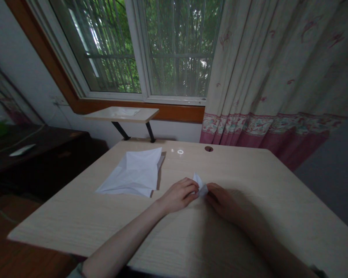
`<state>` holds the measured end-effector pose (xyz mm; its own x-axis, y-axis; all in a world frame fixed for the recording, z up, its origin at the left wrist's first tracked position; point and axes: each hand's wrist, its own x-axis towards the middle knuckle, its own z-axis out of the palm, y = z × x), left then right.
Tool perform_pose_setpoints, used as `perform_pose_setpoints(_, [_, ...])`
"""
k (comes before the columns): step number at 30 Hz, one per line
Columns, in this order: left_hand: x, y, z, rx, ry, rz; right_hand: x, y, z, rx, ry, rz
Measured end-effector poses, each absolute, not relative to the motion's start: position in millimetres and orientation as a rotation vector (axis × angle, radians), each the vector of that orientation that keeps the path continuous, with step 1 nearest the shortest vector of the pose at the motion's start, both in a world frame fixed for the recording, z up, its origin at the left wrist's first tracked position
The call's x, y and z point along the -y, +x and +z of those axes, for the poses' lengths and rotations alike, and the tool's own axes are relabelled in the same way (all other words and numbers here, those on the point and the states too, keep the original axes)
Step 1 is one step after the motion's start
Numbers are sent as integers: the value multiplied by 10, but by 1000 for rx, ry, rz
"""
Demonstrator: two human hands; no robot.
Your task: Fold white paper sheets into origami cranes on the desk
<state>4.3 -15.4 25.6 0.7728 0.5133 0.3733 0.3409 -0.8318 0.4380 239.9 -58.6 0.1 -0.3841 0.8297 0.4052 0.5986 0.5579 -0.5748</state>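
Observation:
Both of my hands meet over the middle of a pale wooden table (pixel 249 181). My left hand (pixel 178 195) and my right hand (pixel 222 200) pinch a small folded piece of white paper (pixel 199 184) between their fingertips, its point sticking up. My fingers on both sides are curled closed on the paper. A larger creased sheet of white paper (pixel 135 172) lies flat on the table to the left of my left hand, apart from it.
A round cable hole (pixel 208 148) sits near the table's far edge. A small wall shelf (pixel 123 114) hangs below the window. A floral curtain (pixel 275 77) hangs at the right. A dark low cabinet (pixel 31 154) stands at the left.

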Motion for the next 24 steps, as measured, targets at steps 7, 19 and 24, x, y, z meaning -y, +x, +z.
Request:
perform_pose_setpoints(7, [137,71,194,-745,2508,706,563,2376,-17,2072,-1102,465])
perform_pose_setpoints(19, [142,71,117,-791,2395,883,518,2381,-121,2152,-1072,220])
perform_pose_setpoints(24, [99,59,55,-860,2591,833,500,2399,-191,2228,-1147,159])
